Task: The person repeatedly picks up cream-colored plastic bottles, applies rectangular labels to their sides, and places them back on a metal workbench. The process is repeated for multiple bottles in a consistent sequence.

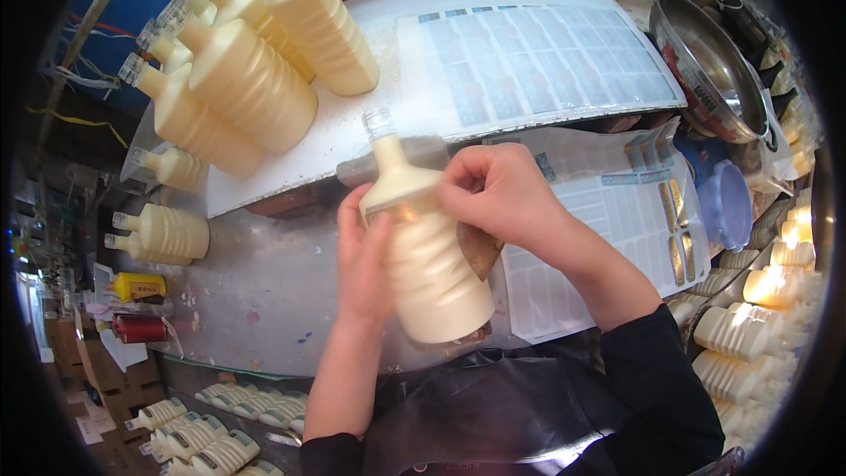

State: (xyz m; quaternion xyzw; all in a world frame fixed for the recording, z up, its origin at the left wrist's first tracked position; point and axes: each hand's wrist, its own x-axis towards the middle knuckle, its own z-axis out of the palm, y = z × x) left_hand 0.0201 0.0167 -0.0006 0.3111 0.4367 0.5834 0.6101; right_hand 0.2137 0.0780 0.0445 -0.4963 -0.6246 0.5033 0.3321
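A cream-coloured bottle (434,278) with a ribbed body and a clear threaded neck stands tilted in front of me. My left hand (361,260) grips its left side, thumb on the front face. At the bottle's right shoulder, the fingers of my right hand (504,189) are pinched together against the surface. A shiny gold strip label (404,211) lies across the upper front, between the two hands. Whether the right fingertips hold the label's end cannot be made out. Below the right hand, a brown block (478,251) shows partly behind the bottle.
Several similar bottles (251,84) stand on the white board at the left. Translucent label sheets (546,62) cover its right part; another sheet (564,291) with gold strips lies nearer. A metal pan (714,62) and a lilac basin (730,203) are at right. More bottles (736,330) fill the right edge.
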